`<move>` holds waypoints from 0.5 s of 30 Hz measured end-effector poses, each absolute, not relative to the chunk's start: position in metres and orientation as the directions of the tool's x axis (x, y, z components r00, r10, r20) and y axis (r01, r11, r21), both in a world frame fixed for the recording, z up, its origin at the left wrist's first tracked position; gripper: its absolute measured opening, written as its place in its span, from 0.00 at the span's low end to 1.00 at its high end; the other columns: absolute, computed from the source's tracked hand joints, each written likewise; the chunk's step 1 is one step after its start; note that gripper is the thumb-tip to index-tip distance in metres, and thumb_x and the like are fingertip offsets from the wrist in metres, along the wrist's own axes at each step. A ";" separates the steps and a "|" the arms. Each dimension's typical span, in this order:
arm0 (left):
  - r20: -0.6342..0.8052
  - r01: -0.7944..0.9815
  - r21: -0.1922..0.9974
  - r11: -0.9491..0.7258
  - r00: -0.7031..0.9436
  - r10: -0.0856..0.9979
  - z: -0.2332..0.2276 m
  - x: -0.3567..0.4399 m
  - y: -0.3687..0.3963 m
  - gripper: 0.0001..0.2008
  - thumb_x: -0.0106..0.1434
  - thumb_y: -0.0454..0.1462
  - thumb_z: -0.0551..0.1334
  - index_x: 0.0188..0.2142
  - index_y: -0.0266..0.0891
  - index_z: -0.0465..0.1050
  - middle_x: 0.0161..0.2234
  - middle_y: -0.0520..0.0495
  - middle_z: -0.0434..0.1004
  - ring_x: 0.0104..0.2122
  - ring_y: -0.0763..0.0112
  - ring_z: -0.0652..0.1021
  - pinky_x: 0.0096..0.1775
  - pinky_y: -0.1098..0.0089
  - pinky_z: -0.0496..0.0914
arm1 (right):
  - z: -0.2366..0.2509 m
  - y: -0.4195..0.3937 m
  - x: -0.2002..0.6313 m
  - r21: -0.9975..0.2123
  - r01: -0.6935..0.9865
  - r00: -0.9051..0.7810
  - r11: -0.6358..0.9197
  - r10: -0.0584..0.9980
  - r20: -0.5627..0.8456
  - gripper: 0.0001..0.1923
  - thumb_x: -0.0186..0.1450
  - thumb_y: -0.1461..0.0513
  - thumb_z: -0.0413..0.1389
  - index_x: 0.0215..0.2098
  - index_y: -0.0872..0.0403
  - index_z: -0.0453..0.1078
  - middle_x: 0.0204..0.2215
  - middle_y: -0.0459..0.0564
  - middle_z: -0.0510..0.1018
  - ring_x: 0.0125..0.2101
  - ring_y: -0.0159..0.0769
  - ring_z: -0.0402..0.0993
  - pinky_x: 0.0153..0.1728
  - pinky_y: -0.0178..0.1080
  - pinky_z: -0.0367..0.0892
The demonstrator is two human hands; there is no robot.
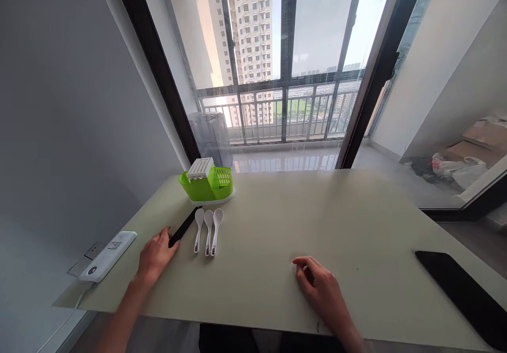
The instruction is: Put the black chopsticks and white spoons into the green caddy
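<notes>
My left hand (155, 255) is at the table's left side, its thumb and fingers closed around the near end of a dark bundle that looks like black chopsticks (185, 227). The bundle lies slantwise on the table. Just right of it lie three white spoons, a left one (198, 229), a middle one (208, 231) and a right one (216, 231), bowls pointing away from me. Behind them stands a green cutlery caddy (209, 189) with a white slotted top and white base. My right hand (319, 284) rests on the table with fingers curled in, and nothing shows in it.
The pale table (277, 226) reaches to a glass sliding door. A white power strip (109, 255) with a cable lies along the left edge by the wall. On the right lies a flat black object (461, 289). Cardboard boxes (485, 139) and bags are beyond the glass.
</notes>
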State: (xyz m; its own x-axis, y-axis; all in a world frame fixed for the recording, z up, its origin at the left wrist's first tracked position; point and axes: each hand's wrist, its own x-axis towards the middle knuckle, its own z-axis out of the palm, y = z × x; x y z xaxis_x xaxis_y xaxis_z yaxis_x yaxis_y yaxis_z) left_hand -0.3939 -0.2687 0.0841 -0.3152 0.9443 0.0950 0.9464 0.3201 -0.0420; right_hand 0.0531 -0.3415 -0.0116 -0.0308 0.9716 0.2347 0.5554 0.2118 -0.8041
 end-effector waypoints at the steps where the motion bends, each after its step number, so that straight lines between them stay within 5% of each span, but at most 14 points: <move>1: 0.077 0.945 -0.060 0.322 -0.317 0.945 0.087 -0.394 -0.266 0.23 0.67 0.42 0.56 0.60 0.38 0.66 0.51 0.39 0.81 0.50 0.50 0.79 0.46 0.60 0.72 | -0.011 -0.342 0.053 -0.805 0.555 -0.028 0.211 0.972 0.235 0.12 0.71 0.57 0.48 0.42 0.49 0.73 0.35 0.46 0.80 0.29 0.35 0.75 0.34 0.36 0.67; 8: 0.010 0.932 -0.164 0.324 -0.327 0.945 0.095 -0.388 -0.254 0.17 0.62 0.41 0.58 0.48 0.36 0.73 0.44 0.34 0.82 0.46 0.46 0.81 0.42 0.59 0.73 | -0.009 -0.341 0.054 -0.809 0.545 -0.024 0.219 0.969 0.246 0.14 0.70 0.56 0.48 0.42 0.50 0.74 0.34 0.50 0.80 0.29 0.37 0.76 0.33 0.38 0.68; 15: 0.023 0.946 -0.074 0.316 -0.315 0.949 0.094 -0.388 -0.244 0.14 0.57 0.38 0.61 0.41 0.34 0.76 0.40 0.30 0.81 0.44 0.43 0.81 0.42 0.58 0.73 | -0.005 -0.341 0.055 -0.808 0.547 -0.022 0.218 0.969 0.246 0.14 0.70 0.57 0.48 0.42 0.51 0.75 0.35 0.49 0.81 0.29 0.36 0.76 0.34 0.37 0.67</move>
State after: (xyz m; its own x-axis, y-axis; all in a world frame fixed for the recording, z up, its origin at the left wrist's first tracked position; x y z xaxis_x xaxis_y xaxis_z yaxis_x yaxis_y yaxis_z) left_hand -0.3881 -0.2441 0.0938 -0.3147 0.9489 0.0233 0.9460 0.3156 -0.0735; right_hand 0.0547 -0.3412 -0.0049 -0.0221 0.9689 0.2464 0.5469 0.2181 -0.8083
